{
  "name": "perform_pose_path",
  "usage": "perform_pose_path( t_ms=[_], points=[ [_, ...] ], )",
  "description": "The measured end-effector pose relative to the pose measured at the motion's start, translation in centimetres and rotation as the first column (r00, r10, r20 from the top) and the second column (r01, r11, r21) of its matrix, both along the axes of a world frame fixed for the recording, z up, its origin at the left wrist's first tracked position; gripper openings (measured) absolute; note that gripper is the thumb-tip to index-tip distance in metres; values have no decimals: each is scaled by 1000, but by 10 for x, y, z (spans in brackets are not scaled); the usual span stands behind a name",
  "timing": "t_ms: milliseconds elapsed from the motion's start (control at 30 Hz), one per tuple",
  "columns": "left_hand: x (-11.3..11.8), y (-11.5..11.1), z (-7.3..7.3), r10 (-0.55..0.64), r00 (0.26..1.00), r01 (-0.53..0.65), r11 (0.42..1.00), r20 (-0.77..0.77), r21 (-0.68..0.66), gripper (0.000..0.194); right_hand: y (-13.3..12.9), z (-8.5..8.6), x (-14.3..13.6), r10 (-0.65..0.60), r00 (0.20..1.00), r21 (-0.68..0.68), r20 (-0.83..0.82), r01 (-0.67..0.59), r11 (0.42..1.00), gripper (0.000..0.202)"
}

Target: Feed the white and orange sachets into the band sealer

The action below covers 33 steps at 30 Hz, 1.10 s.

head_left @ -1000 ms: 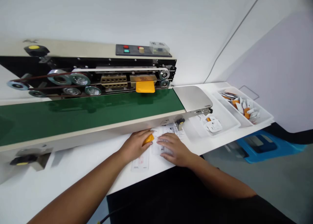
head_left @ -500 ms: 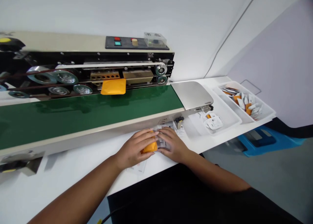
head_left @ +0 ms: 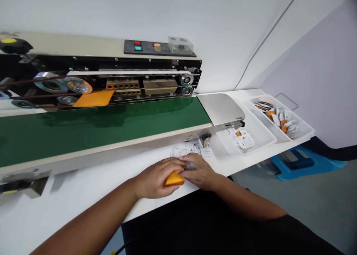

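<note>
My left hand [head_left: 158, 177] is closed around a small orange pouch [head_left: 174, 178], just above the front edge of the white table. My right hand [head_left: 199, 171] meets it from the right. Its fingers are curled round a greyish, see-through packet [head_left: 190, 166], mostly hidden by the hand. Printed white packets [head_left: 193, 147] lie on the table just beyond my hands. Another orange pouch [head_left: 94, 98] is in the band sealer [head_left: 161, 63], its top edge by the metal rollers and its body over the green conveyor belt [head_left: 134, 119].
To the right stands a white tray [head_left: 269, 139] holding white packets [head_left: 244, 139]. Behind it a second white tray [head_left: 309, 130] holds several orange and white packets. A blue stool [head_left: 318, 165] is under the table's right end. Black knobs [head_left: 205, 139] jut from the sealer's front.
The orange pouch in the sealer has travelled left, from the heating blocks to the rollers. Both hands have come slightly nearer to me, uncovering printed packets on the table.
</note>
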<state>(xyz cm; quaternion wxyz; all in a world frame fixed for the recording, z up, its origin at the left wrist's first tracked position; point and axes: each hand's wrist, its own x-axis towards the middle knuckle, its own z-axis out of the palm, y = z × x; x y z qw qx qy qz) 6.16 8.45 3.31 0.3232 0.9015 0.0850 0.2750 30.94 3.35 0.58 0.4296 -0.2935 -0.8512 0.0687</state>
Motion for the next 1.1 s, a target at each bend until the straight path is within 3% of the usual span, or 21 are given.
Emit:
perform_pose_path(
  t_ms=[133, 233, 300, 400, 467, 600, 800, 867, 1000, 1100],
  points=[
    [-3, -1, -3, -36, 998, 37, 999, -51, 6, 72, 4, -3, 4, -7, 999, -28, -44, 6, 1000, 13],
    [-6, 1, -4, -44, 996, 45, 999, -74, 8, 82, 11, 1, 9, -57, 994, -120, -92, 46, 992, 13],
    [-5, 4, -3, 7, 999, -6, 1000, -53, 27, 68, 15, 6, 11, -70, 985, -202, -156, 37, 979, 13],
    [-5, 8, 1, 147, 989, -148, 988, 10, 39, 28, 17, 8, 11, -35, 974, -262, -223, -25, 965, 9],
    [-5, 11, 4, 254, 965, -255, 967, 60, 9, 16, 17, 7, 9, -35, 974, -292, -222, -33, 956, 6],
    [-7, 15, 4, 392, 914, -377, 917, 110, -132, 20, 15, 0, 8, -119, 981, -391, -151, 51, 919, 13],
    [-6, 17, 1, 431, 902, -420, 870, -15, -259, 27, 14, -4, 10, -240, 946, -521, -218, 95, 848, 21],
    [-5, 16, 1, 437, 897, -435, 856, -59, -279, 28, 12, -2, 10, -236, 946, -520, -222, 89, 850, 21],
    [-5, 15, 0, 388, 917, -399, 866, -98, -302, 31, 8, 4, 7, -207, 957, -407, -202, 110, 907, 37],
    [-5, 14, -2, 333, 939, -343, 897, -82, -280, 34, 7, 14, 4, -158, 984, -331, -86, 122, 936, 25]
  ],
)
